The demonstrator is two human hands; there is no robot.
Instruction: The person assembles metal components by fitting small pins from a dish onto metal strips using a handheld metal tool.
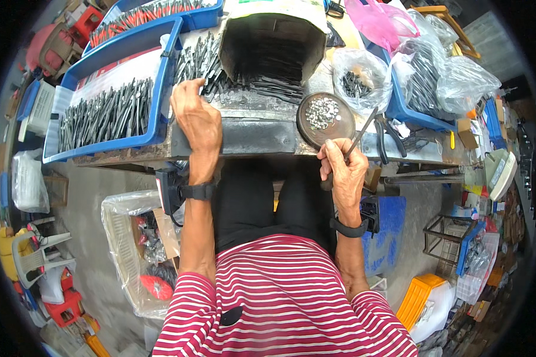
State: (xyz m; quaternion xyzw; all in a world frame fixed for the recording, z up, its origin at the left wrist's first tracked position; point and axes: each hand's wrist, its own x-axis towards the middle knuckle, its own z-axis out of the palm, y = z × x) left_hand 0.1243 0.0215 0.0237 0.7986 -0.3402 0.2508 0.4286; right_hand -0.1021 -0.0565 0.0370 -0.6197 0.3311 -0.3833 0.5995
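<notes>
A blue tray (158, 113) filled with dark metal pieces sits at the left of a cluttered workbench (250, 134), beside a person in a red-and-white striped shirt seated at its edge. The left hand (195, 116) rests on the bench with fingers curled onto a loose heap of dark metal blades (205, 62), gripping nothing that can be made out. To the right, a round brown dish (326, 119) holds small silvery parts. The right hand (342, 169), just below the dish, pinches a thin dark metal tool (358, 138) angled up over the dish's rim. Clear bags (441, 80) of parts lie farther right.
</notes>
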